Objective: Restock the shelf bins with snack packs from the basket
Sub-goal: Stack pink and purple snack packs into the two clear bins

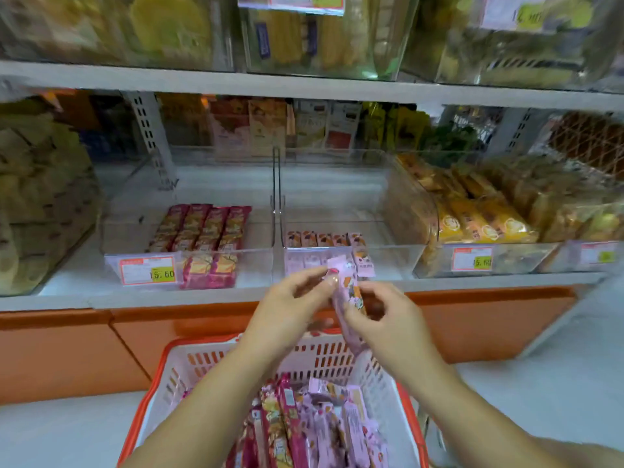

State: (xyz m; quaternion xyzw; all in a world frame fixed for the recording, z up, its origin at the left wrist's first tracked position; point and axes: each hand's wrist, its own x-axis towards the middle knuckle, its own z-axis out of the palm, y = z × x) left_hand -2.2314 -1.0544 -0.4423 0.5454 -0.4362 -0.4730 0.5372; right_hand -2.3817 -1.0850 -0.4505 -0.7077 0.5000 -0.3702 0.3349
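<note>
The basket (189, 363) sits nearest, in front of the shelf (67, 285), with snack packs (304, 427) piled in it. Above its far rim the left hand (290, 305) and right hand (388, 319) hold a single pack (347, 292) between them, before the middle bin (398, 258), which has a row of packs (324, 238) along its front. The left bin (128, 231) beside it holds packs behind a price tag (147, 270), and the right bin (526, 258) lies on the other side, full of packs
</note>
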